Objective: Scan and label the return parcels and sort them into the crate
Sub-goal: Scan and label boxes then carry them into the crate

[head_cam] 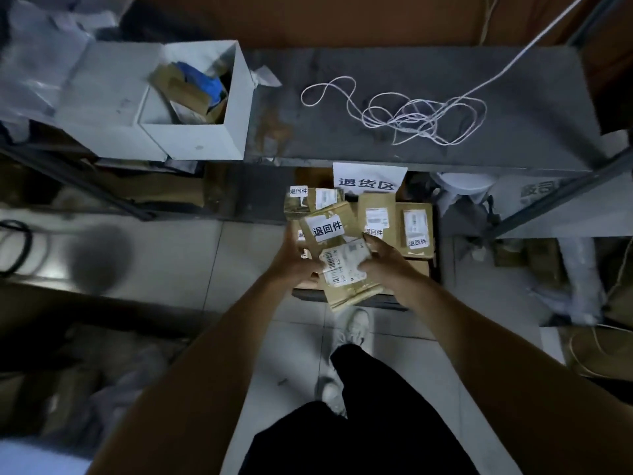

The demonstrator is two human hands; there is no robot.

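Observation:
A brown cardboard parcel (346, 269) with a barcode shipping label and a white sticker reading 退回件 is held between both hands above the crate. My left hand (294, 260) grips its left side, fingers reaching up along the edge. My right hand (383, 257) grips its right side. Under it, the dark crate (433, 248) on the floor holds several brown parcels (376, 214), each with a shipping label and a small 退回件 sticker. A white sign (368, 178) reading 退货区 hangs on the shelf edge above the crate.
A grey metal shelf (513, 63) carries a tangled white cord (407, 113) and an open white box (191, 101) with cardboard and blue items. Shelf posts slant at both sides. Cartons and bags clutter the tiled floor left and right. My shoes (354, 329) stand before the crate.

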